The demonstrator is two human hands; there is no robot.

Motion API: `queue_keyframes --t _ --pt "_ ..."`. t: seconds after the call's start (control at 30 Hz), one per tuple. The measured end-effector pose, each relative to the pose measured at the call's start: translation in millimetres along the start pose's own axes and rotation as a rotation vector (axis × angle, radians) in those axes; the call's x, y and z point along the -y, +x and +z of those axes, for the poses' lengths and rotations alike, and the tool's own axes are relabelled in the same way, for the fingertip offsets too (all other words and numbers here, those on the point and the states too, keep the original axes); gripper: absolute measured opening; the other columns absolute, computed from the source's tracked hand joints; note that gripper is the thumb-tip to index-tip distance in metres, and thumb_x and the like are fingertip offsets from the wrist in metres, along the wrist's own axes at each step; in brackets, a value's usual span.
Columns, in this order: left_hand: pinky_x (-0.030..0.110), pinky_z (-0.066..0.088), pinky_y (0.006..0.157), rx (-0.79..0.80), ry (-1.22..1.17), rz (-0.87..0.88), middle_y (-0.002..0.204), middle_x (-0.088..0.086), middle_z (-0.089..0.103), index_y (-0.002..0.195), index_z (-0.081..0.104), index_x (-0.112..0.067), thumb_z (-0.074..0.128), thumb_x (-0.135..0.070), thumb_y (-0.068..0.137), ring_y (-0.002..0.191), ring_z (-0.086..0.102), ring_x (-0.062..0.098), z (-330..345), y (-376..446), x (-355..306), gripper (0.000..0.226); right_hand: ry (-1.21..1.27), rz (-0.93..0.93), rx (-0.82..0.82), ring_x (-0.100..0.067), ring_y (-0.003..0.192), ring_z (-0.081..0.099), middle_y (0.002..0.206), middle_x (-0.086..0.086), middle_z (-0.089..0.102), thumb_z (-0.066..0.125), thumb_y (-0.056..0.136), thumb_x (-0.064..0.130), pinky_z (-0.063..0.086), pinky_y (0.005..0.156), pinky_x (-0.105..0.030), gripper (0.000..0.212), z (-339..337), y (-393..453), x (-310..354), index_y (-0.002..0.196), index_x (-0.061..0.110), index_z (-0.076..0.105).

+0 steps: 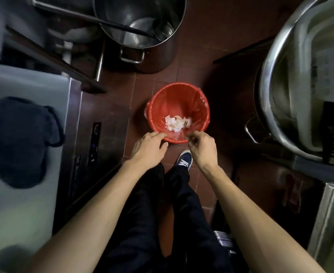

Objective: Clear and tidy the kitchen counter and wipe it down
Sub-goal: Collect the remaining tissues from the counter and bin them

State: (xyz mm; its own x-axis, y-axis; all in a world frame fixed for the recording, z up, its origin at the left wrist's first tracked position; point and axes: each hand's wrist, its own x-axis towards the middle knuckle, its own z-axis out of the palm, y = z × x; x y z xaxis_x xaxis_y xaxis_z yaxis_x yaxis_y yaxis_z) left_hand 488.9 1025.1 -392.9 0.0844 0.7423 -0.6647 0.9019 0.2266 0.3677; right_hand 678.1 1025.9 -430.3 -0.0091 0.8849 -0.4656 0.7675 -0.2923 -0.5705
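bin (179,99): I see bright red with a clear, glossy liner at the rim, just ahead of both hands
scraps (177,123): white and pale tan, inside the bin, beyond the fingertips
floor (205,62): dark reddish-brown tiles with thin grout lines, under the hands
shoe (185,159): navy with a white mark, between the two hands
trousers (142,203): black, below the wrists
cloth (20,140): I read it as dark blue-grey, far off the left hand (149,147)
counter (24,83): pale grey-green, under that cloth
pot (140,26): silver steel, well ahead of the hands
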Motion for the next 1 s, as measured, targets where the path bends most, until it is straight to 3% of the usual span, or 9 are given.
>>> queue_keyframes --t 0.23,0.47,0.63,0.8,1.0 --pt "0.038 0.045 0.101 0.068 0.033 0.043 0.134 -0.003 0.059 0.135 0.056 -0.027 0.051 -0.034 0.098 0.123 0.054 0.024 46.6 95.3 35.6 0.038 -0.012 0.08 -0.025 -0.02 0.091 0.068 0.1 -0.001 0.073 0.063 0.087 0.013 0.056 0.079 -0.036 0.019 67.5 61.7 -59.0 0.101 0.02 0.074" --pt "0.042 0.042 0.108 0.147 0.079 0.012 0.141 -0.002 0.056 0.137 0.055 -0.029 0.051 -0.036 0.098 0.129 0.051 0.025 99.2 170.7 66.8 0.04 -0.069 0.124 0.06 -0.023 0.098 0.068 0.108 -0.002 0.073 0.057 0.089 0.012 0.055 0.083 -0.035 0.026 127.3 116.2 -115.4 0.109 0.021 0.073" --pt "0.037 0.035 0.112 0.185 0.104 0.034 0.148 -0.002 0.049 0.141 0.051 -0.029 0.05 -0.035 0.099 0.134 0.046 0.024 129.5 201.9 71.8 0.042 -0.079 0.129 0.117 -0.027 0.098 0.069 0.108 -0.007 0.074 0.056 0.091 0.012 0.056 0.083 -0.039 0.031 162.3 148.3 -145.1 0.115 0.021 0.072" --pt "0.041 0.039 0.111 0.212 0.119 0.049 0.146 -0.001 0.051 0.139 0.051 -0.031 0.05 -0.036 0.098 0.132 0.049 0.026 156.2 224.0 76.2 0.041 -0.023 0.182 0.156 -0.027 0.103 0.068 0.115 -0.01 0.073 0.053 0.089 0.006 0.053 0.092 -0.032 0.039 180.7 162.0 -165.9 0.123 0.017 0.069" --pt "0.041 0.041 0.108 0.222 0.142 0.065 0.143 -0.001 0.053 0.137 0.054 -0.028 0.05 -0.036 0.099 0.128 0.052 0.027 167.7 233.2 79.6 0.039 -0.03 0.205 0.21 -0.032 0.108 0.067 0.12 -0.011 0.071 0.049 0.089 0.009 0.054 0.095 -0.039 0.045 183.9 160.5 -176.9 0.129 0.024 0.063"
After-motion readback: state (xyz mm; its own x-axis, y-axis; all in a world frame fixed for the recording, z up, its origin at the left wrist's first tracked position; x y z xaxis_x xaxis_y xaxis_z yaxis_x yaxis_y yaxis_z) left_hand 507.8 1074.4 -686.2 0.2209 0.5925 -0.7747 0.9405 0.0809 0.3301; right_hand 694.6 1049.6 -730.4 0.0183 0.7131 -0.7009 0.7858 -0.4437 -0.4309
